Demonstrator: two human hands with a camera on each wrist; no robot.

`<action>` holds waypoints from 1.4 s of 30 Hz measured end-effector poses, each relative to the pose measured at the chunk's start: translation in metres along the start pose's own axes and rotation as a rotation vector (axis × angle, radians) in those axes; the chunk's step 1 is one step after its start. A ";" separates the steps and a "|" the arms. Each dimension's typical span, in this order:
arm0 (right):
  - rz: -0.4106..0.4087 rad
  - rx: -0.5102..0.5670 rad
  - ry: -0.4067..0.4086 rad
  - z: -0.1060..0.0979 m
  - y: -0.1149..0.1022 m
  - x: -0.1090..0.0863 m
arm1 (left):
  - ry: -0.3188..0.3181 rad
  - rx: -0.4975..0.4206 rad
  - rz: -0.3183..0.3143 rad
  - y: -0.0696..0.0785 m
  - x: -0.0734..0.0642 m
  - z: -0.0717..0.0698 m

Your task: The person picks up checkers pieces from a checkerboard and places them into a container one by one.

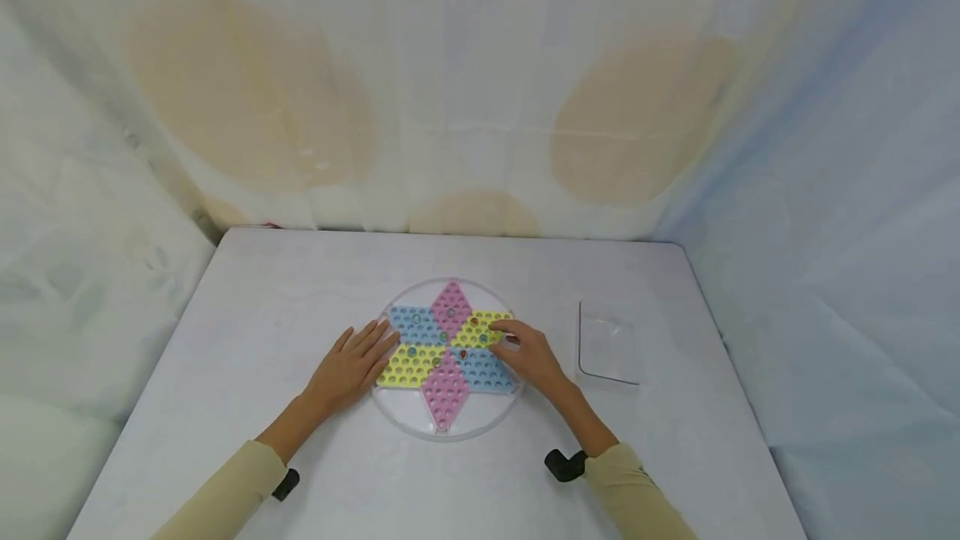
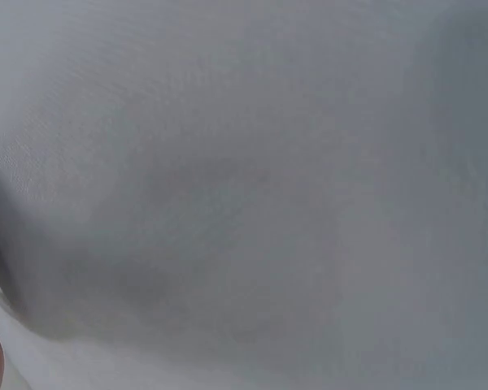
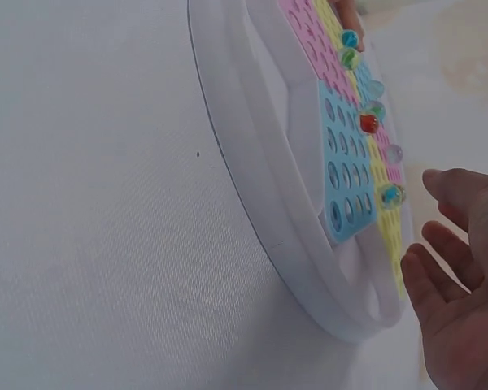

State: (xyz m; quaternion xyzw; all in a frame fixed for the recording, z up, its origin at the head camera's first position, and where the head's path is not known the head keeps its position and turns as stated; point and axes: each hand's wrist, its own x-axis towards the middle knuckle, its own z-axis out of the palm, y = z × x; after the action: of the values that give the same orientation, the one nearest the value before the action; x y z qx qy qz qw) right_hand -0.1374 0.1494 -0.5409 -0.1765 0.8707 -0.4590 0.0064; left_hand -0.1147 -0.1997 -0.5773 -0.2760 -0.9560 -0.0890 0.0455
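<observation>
A round Chinese checkers board (image 1: 446, 398), with a star of pink, yellow and blue fields full of holes, lies on the table. Several glass marbles rest around its middle, among them a red marble (image 3: 368, 123) and a green marble (image 3: 350, 58). My left hand (image 1: 352, 369) lies flat with straight fingers at the board's left edge. Over the right side hovers my right hand (image 1: 528, 354), its thumb and forefinger apart near a blue marble (image 1: 483, 338). Nothing shows between its fingers (image 3: 447, 256) in the right wrist view. The left wrist view is mostly blurred pale surface.
A clear plastic box (image 1: 607, 348) stands on the white table (image 1: 300, 273) to the right of the board. Patterned curtains (image 1: 465, 90) hang behind the table and on both sides.
</observation>
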 end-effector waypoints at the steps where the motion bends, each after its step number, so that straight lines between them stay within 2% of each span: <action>1: 0.007 -0.006 0.000 0.001 0.001 0.000 | -0.003 0.002 -0.003 0.000 0.000 0.000; 10: 0.098 -0.064 -0.014 0.006 0.006 0.005 | 0.006 0.008 -0.001 0.000 -0.002 0.005; 14: 0.076 -0.078 -0.027 0.007 0.008 0.008 | -0.002 0.002 -0.017 0.001 -0.002 0.006; 22: 0.040 -0.099 -0.019 0.010 0.008 0.007 | -0.083 0.020 -0.054 0.005 -0.005 0.000; 42: 0.054 -0.152 0.015 0.017 0.012 0.007 | -0.080 0.086 -0.059 0.006 -0.005 0.002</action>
State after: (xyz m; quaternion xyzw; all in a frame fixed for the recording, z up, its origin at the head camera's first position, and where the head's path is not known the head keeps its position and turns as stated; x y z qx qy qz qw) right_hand -0.1447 0.1393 -0.5589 -0.1495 0.9076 -0.3924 -0.0014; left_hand -0.1074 -0.1966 -0.5787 -0.2488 -0.9677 -0.0381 0.0162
